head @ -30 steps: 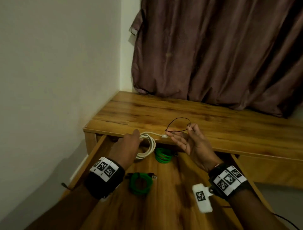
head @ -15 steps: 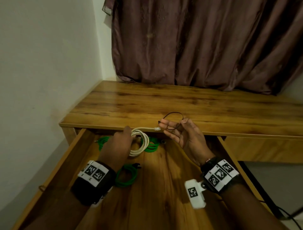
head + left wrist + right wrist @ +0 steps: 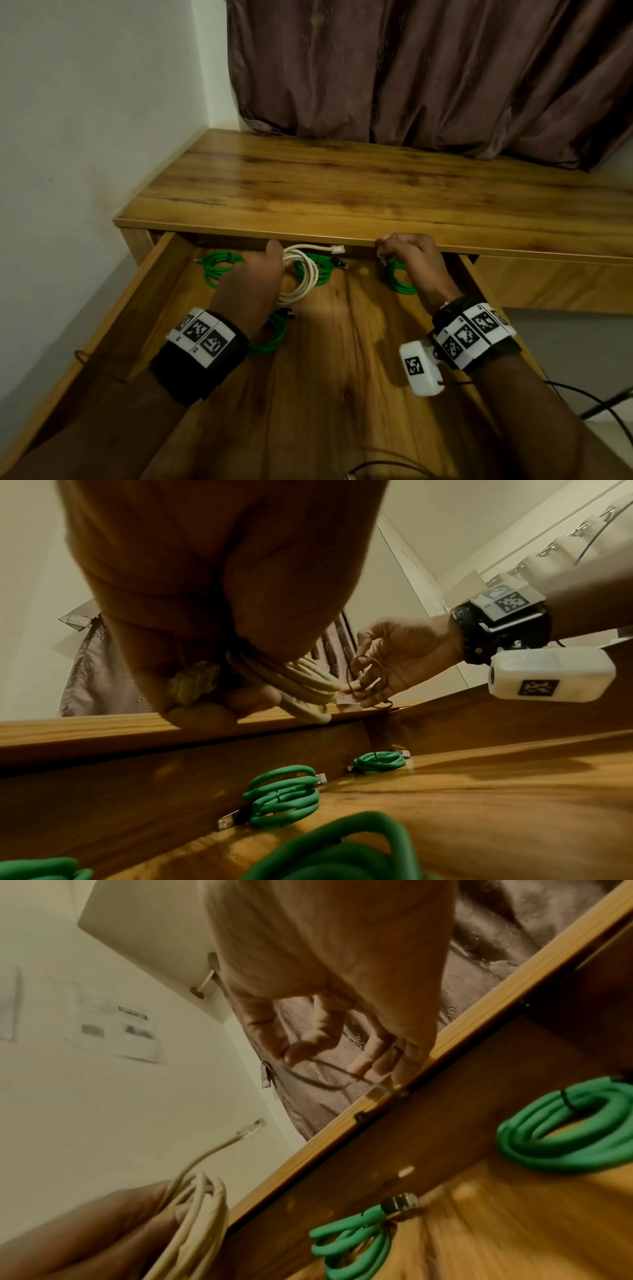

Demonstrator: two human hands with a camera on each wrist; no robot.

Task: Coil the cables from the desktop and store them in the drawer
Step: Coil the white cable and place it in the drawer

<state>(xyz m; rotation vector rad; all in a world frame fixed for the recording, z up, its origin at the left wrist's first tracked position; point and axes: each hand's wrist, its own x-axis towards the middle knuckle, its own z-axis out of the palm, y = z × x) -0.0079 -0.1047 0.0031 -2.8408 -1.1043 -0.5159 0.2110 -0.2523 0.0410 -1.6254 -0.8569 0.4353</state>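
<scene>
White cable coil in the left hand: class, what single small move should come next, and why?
Probably loop the thin dark tie held by the right hand around the white cable coil. The left hand grips it unbound above the open drawer, whereas the green coils lying inside already appear tied.

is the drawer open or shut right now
Open. The drawer is pulled well out from under the desktop, its wooden floor exposed, with coiled green cables lying inside near the back.
</scene>
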